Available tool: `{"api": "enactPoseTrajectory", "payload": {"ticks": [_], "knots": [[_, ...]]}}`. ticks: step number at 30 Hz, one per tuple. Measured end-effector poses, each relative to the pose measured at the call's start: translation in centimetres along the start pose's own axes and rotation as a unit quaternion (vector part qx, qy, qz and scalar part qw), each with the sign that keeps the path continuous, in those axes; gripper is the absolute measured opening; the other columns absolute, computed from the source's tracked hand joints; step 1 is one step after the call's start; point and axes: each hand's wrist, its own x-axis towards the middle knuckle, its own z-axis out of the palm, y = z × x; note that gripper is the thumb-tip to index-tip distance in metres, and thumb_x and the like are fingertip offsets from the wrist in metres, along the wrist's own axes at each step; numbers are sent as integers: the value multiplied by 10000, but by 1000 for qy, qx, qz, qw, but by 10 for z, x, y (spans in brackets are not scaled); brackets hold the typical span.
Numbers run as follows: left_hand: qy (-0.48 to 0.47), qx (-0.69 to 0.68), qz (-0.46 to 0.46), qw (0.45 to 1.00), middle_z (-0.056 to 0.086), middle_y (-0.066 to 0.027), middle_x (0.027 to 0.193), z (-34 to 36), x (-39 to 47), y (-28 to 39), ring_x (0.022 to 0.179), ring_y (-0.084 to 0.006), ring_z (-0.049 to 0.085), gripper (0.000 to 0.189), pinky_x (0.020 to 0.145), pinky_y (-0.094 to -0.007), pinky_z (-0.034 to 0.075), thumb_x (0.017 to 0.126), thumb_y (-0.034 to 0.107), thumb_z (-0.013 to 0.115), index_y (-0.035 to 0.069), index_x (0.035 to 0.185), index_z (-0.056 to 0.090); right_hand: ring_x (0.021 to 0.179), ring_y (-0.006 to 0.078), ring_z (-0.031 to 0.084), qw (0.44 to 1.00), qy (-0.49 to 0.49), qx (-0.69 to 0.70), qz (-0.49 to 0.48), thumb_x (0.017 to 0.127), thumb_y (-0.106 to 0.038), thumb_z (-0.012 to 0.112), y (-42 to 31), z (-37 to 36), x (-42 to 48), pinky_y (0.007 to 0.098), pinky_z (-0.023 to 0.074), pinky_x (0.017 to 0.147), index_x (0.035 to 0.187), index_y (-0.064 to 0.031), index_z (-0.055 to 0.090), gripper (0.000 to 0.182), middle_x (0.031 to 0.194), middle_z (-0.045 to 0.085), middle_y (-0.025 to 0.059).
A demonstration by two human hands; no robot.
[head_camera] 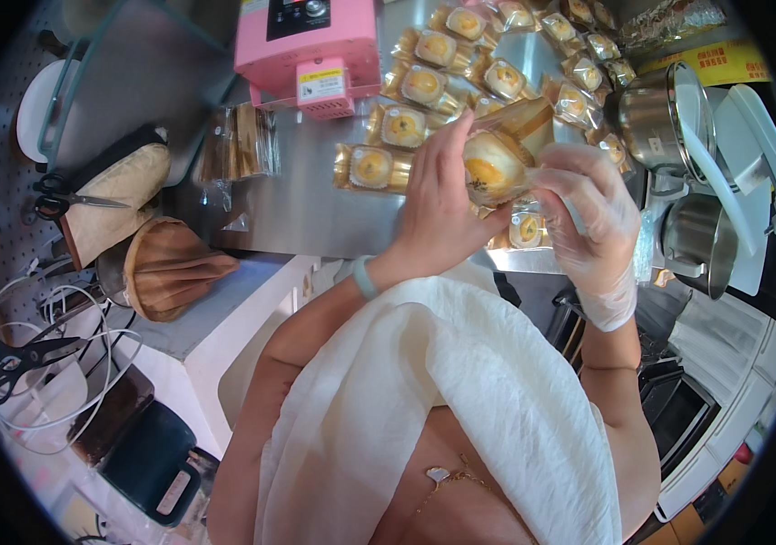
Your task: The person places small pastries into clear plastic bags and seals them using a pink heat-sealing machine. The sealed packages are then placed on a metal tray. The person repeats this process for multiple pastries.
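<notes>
My bare left hand point(443, 187) holds a round glazed pastry point(495, 167), topped with dark seeds, in a clear and gold packet, with the thumb below and the fingers along its left side. In a clear disposable glove, my right hand point(589, 211) pinches the packet's right edge. Under and beyond my hands, many similar pastries in gold-and-clear packets lie on the metal tabletop point(306, 211), among them one packet point(371, 167) just left of my left hand. A pink machine point(309, 51) with a control knob stands at the back.
Left of the packets lie a stack of flat packaging sleeves point(238, 146), an oven mitt point(119, 184) and black-handled scissors point(54, 197). A brown cloth-covered bowl point(173, 269) is nearer. Steel pots point(660, 122) stand at the right. White cables point(105, 340) tangle at the lower left.
</notes>
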Motion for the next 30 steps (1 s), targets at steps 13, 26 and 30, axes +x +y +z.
{"api": "enactPoseTrajectory", "payload": {"ticks": [13, 26, 30], "knots": [[156, -120, 108, 975, 353, -181, 1195, 2, 3, -3, 1093, -299, 426, 945, 916, -389, 361, 609, 177, 803, 1, 1296, 177, 869, 190, 575, 949, 183, 217, 138, 681, 51, 668, -25, 33, 2, 268, 444, 754, 808, -2, 585, 161, 952, 604, 150], [52, -354, 16, 934, 420, -193, 1215, -47, -11, 3, 916, -139, 485, 320, 812, -272, 417, 820, 105, 614, 19, 1041, 400, 819, 195, 576, 906, 157, 364, 148, 684, 126, 607, -16, 35, 3, 289, 448, 751, 789, 20, 610, 149, 833, 609, 104], [94, -208, 62, 972, 503, -192, 1133, -59, -3, 6, 875, -152, 554, 181, 758, -263, 471, 796, 21, 613, -26, 943, 518, 809, 195, 576, 919, 147, 343, 130, 678, 116, 622, -18, 37, 6, 289, 450, 737, 795, 18, 614, 153, 830, 607, 108]]}}
